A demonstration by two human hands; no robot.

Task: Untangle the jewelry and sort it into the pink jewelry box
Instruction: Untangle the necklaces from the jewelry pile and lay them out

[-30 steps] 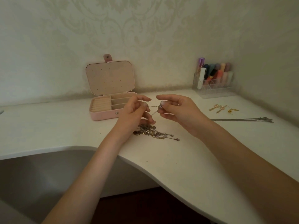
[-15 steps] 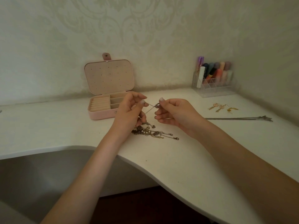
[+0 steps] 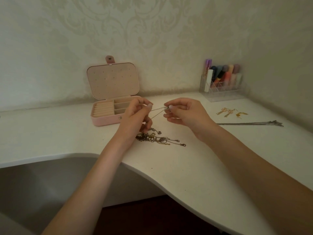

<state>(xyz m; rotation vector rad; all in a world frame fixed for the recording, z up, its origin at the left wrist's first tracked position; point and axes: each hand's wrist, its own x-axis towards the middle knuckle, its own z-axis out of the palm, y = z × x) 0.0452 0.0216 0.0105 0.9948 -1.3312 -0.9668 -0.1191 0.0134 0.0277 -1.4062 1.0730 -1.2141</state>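
In the head view — the only one given — a thin chain [image 3: 157,110] is held taut between two pinches above the white desk [image 3: 194,175]. The left hand [image 3: 135,117] is closed on one end, thumb and forefinger pressed together on the strand with the other fingers curled beneath; the right hand [image 3: 184,112] is closed on the other end, where a small dark piece, perhaps a clasp or pendant, is nipped at the fingertips. A second run of the same chain is seen slanting down from the right-hand pinch toward the left palm, so the strand seems to be doubled or looped.

Just below the left-hand grip, the tangled heap [image 3: 157,139] of chains and pearl beads is left lying on the desk, its clasps trailing out toward the right. Whether the held chain is caught in that heap cannot be told. Behind the left-hand grip, close by, the pink jewelry box [image 3: 108,114] is set open, lid upright, its compartments apparently unfilled. Well to the right of the right-hand grip, gold earrings [image 3: 230,112] and a straightened necklace [image 3: 250,123] are laid out apart; a clear organiser [image 3: 221,92] is stood by the wall.

The step in hand is judged to be untangling — one chain being drawn free. Next, a gentle, steady separation is called for, then a short carry back to a box compartment.
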